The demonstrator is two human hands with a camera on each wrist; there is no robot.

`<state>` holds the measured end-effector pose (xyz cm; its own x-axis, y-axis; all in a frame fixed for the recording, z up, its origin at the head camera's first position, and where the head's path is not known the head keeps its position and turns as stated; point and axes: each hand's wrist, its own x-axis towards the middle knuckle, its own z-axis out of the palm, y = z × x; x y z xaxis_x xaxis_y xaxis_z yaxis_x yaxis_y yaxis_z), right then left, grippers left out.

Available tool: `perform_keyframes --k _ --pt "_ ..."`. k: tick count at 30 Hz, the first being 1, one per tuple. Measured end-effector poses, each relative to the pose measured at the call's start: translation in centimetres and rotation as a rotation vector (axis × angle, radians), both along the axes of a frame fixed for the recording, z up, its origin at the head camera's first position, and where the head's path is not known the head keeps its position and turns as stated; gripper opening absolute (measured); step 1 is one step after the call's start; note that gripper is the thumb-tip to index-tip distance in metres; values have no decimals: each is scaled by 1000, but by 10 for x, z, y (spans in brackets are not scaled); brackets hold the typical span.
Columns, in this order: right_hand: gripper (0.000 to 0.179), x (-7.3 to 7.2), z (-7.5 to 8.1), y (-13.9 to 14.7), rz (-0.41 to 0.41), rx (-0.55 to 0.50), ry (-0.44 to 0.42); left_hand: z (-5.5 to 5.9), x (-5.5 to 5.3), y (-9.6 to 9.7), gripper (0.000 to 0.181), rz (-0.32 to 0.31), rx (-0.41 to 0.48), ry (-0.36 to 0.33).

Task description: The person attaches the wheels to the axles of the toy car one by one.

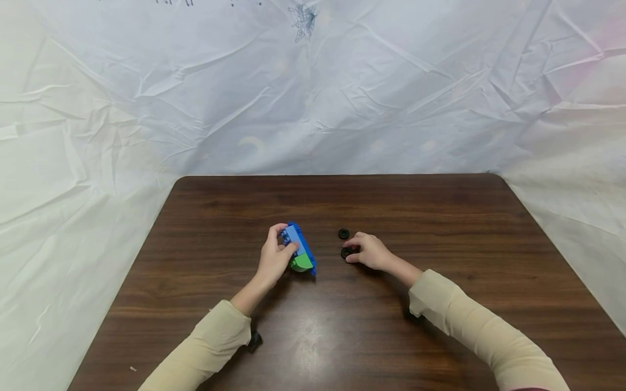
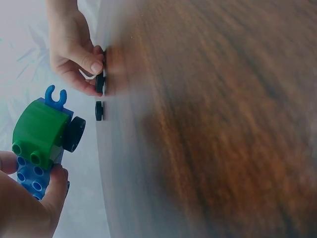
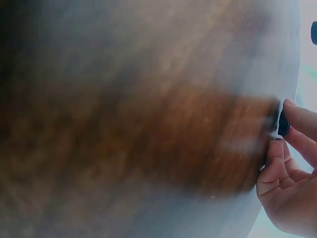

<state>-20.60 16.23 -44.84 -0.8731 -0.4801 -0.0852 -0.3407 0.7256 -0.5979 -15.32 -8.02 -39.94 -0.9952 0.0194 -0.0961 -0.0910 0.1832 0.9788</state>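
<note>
A toy vehicle of building blocks (image 1: 297, 240) is gripped by my left hand (image 1: 276, 256), tilted above the table. It has a blue base, light-blue studded blocks and a rounded green block (image 2: 39, 129). The left wrist view shows a black wheel (image 2: 74, 134) on its side and a blue hook (image 2: 56, 97) at one end. On the right, my right hand (image 1: 371, 252) pinches a loose black wheel (image 1: 346, 252) at the tabletop, thumb and fingers around its edge. Just beyond that lies a second loose black wheel (image 1: 344, 233).
The dark wood-grain table (image 1: 415, 212) has rounded far corners. A pale wrinkled cloth (image 1: 313, 108) hangs behind it and along both sides. A small black object (image 1: 255, 341) shows beside the left sleeve, and a tiny pale scrap (image 1: 133, 369) lies near the left edge.
</note>
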Motion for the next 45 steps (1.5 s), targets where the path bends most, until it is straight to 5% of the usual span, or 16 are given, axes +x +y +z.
perform_keyframes --k 12,19,24,30,38,45 --pt "33 1 -1 4 -22 -71 -21 -2 0 1 45 10 -23 -5" --pt "32 -1 6 3 -36 -121 -5 -26 -11 -3 46 19 -12 -9" --pt "33 -3 11 4 -50 -135 3 -30 -12 -3 44 21 -23 15" --pt "35 -6 13 4 -59 -134 -3 -27 -11 -3 46 11 -11 0" --pt "37 2 21 4 4 -211 56 -2 0 1 45 3 -32 4" --pt "36 12 32 -12 37 -164 68 -14 -5 0 45 3 -6 -3"
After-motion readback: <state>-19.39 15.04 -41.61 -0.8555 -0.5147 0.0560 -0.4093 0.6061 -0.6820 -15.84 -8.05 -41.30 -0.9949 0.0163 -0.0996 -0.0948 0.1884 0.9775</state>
